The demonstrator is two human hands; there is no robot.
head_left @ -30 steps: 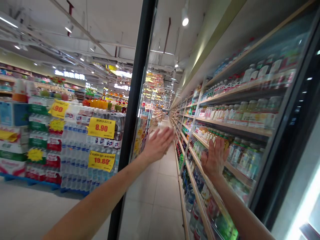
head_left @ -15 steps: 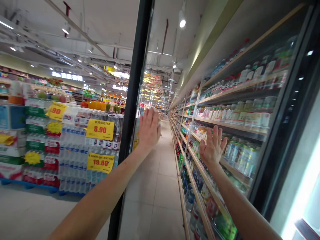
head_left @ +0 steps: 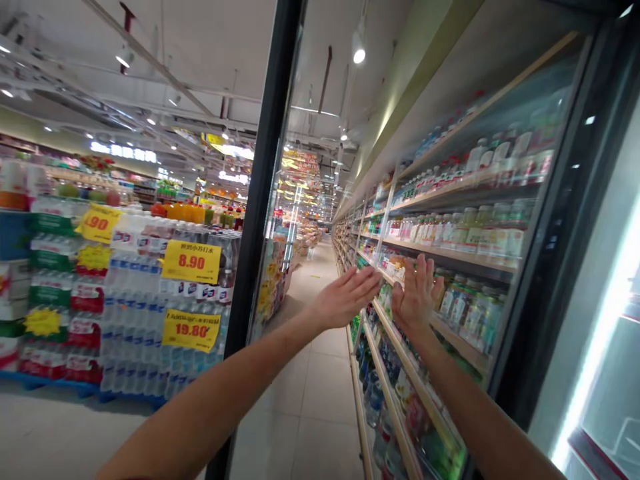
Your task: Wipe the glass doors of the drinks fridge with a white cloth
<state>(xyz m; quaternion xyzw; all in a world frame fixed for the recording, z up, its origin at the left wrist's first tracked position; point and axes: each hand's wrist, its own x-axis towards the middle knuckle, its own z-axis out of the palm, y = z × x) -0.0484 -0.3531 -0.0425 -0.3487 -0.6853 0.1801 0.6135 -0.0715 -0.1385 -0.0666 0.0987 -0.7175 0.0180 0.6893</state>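
A tall glass door (head_left: 300, 393) with a black frame edge (head_left: 260, 193) stands before me. My left hand (head_left: 345, 297) is in front of the glass, its fingers stretched out toward the right and holding nothing. To its right, my right hand (head_left: 416, 293) is raised with fingers up and apart, also holding nothing. A small gap separates the two hands. Whether either palm touches the glass, I cannot tell. Rows of bottled drinks (head_left: 463, 230) on shelves (head_left: 453, 252) appear in the pane around my right hand; I cannot tell if they are seen through it or reflected.
Shrink-wrapped water packs (head_left: 133, 313) are stacked at the left on a blue pallet (head_left: 133, 398). Yellow price signs (head_left: 191, 262) hang on the stack. At the far right is a bright light strip (head_left: 595, 360) beside a dark upright frame (head_left: 545, 267).
My left hand has moved right and down, turning from fingers up to fingers pointing right, closer to my right hand. My right hand has shifted slightly left. The view has shifted a little.
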